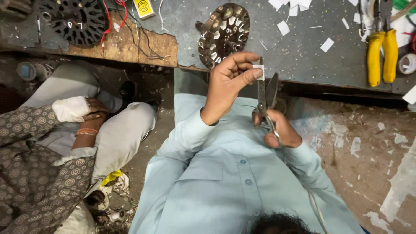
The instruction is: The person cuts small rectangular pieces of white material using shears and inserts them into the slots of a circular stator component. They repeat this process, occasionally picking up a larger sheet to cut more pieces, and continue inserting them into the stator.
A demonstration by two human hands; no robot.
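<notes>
My left hand [229, 82] is raised over the bench edge and pinches a small white paper strip [258, 71] between thumb and fingers. Just right of it, my right hand [279, 130] grips the handles of metal scissors [265, 93]. Their blades point up, partly apart, right beside the strip. A round wound motor stator [225, 32] with white slot papers lies on the grey bench [303, 52] directly behind my left hand. My light blue shirt fills the lower middle of the view.
Another person sits at the left in a patterned sleeve, one hand [76, 109] wrapped in white cloth. On the bench are a dark stator [73, 19], yellow-handled pliers [382, 54], a tape roll [408, 63], white paper scraps [284, 28], red wires and a yellow card [143, 8].
</notes>
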